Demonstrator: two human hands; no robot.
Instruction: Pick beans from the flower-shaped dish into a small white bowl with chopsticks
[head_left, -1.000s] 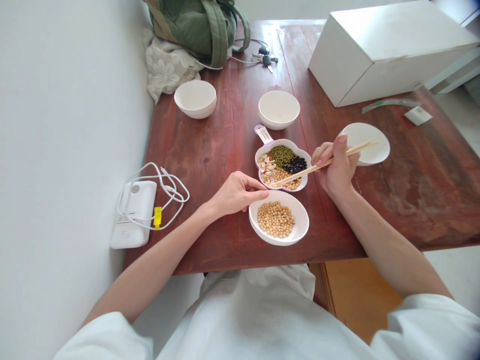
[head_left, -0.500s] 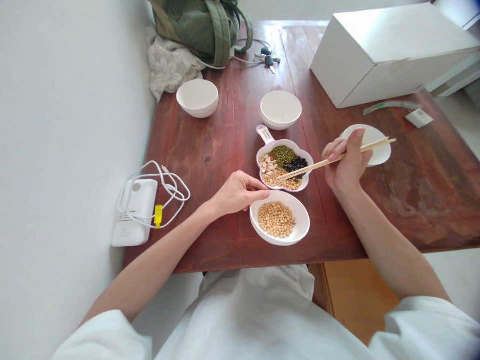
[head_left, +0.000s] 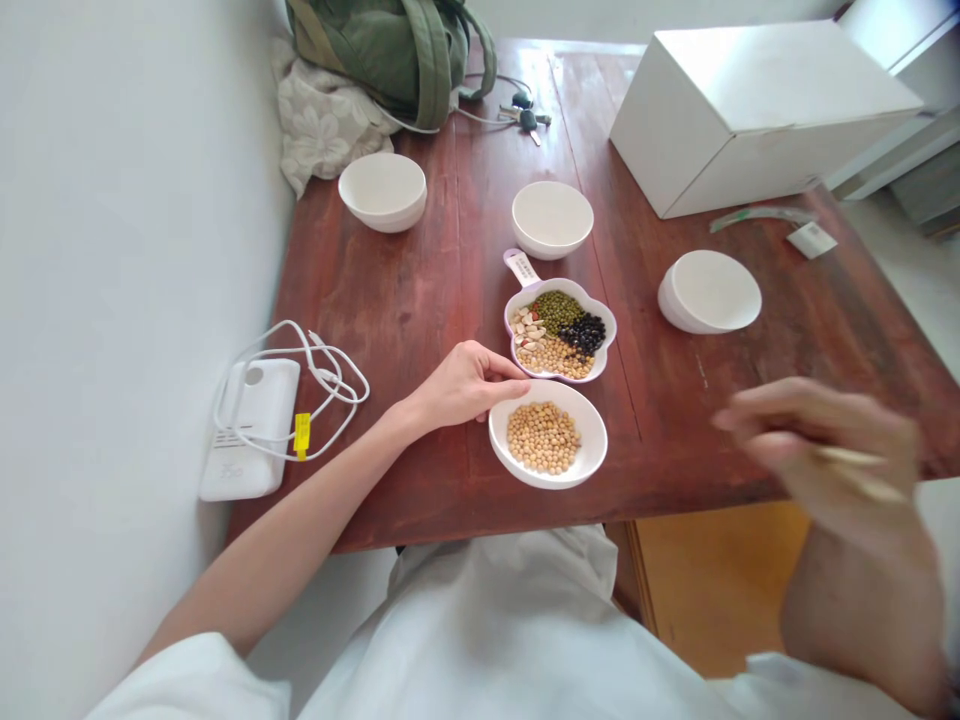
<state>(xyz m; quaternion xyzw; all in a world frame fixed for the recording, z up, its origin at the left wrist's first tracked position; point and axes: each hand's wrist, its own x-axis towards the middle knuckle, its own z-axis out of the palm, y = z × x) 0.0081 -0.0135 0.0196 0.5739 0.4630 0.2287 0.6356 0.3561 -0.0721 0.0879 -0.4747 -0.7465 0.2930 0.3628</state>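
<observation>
My left hand pinches the left rim of a white bowl, which stands near the table's front edge. Soybeans lie in the bottom of it. Just behind stands a flower-shaped dish with a short handle, holding mung beans, black beans, peanuts and more soybeans. Off to the right, my right hand is closed around the chopsticks. That hand is smeared by motion, and most of the chopsticks' length is hidden.
Three more white bowls stand at the back left, behind the dish and on the right. A white box, keys and a green bag are farther back. A power bank with cable lies left.
My right hand has swung back toward me and to the right with the chopsticks, away from the flower-shaped dish. My left hand keeps its grip on the bowl. The view has shifted slightly.
</observation>
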